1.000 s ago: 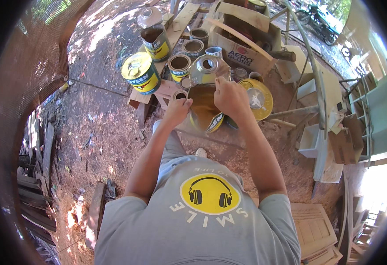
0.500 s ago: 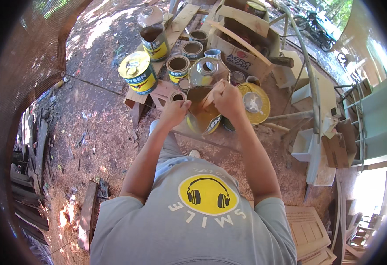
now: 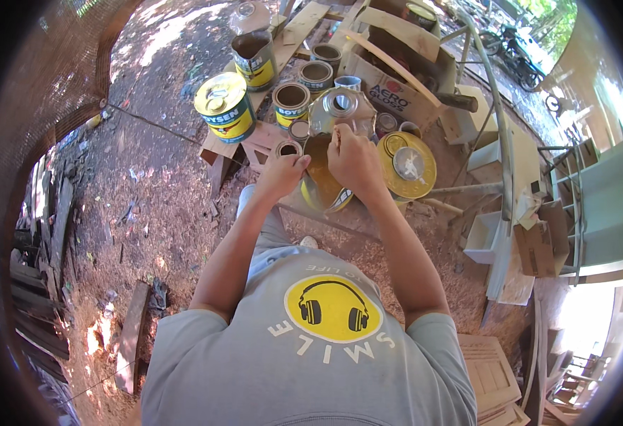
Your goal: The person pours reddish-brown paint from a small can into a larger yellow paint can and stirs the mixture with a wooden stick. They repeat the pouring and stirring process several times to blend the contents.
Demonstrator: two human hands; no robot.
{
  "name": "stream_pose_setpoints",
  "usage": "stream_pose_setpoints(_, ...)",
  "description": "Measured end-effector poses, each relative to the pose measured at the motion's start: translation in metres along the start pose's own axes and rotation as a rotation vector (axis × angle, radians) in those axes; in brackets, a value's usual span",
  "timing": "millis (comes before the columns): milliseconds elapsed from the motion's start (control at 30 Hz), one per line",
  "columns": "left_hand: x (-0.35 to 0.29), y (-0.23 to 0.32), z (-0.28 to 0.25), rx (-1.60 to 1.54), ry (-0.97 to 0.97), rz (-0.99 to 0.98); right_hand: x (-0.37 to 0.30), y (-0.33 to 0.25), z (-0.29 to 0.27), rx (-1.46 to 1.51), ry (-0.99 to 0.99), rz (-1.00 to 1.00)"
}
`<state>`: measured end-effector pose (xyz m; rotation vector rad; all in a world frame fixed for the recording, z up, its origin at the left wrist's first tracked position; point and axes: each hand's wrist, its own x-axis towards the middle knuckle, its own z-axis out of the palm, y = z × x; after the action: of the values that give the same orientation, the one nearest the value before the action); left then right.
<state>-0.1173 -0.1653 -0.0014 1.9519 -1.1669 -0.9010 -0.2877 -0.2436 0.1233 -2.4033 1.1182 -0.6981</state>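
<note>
An open paint can (image 3: pixel 316 193) with a yellow label and brown liquid inside stands in front of me. My left hand (image 3: pixel 282 176) is closed at its left rim, thumb along the edge. My right hand (image 3: pixel 356 162) is closed around a flat wooden stick (image 3: pixel 338 132) over the can's right side; most of the stick is hidden by the hand. Beside the left fingers is a small open can (image 3: pixel 288 149). A dented clear plastic container (image 3: pixel 341 108) with a round opening sits just beyond the paint can. To the right lies a yellow round lid (image 3: pixel 419 181) with a whitish patch.
A closed yellow paint can (image 3: pixel 225 113) stands left on boards, with a tall open can (image 3: pixel 255 62) behind it. Several open cans (image 3: pixel 291 99) cluster ahead. A cardboard box (image 3: pixel 397 92) with wood across it is at the back right. A curved pole (image 3: pixel 500 121) rises on the right.
My right hand has shifted slightly left and down over the can, and the stick now shows less. My left hand keeps its hold on the rim. The view has tilted slightly.
</note>
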Motion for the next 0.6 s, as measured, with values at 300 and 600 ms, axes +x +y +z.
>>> stream_pose_setpoints(300, 0.0, -0.002, 0.003, -0.017, 0.023, 0.03, 0.01, 0.031, -0.002, 0.152, 0.09, 0.079)
stream_pose_setpoints(600, 0.001, -0.004, 0.002, -0.035, 0.01, 0.012, 0.002, 0.016, -0.031, -0.078, -0.089, -0.013)
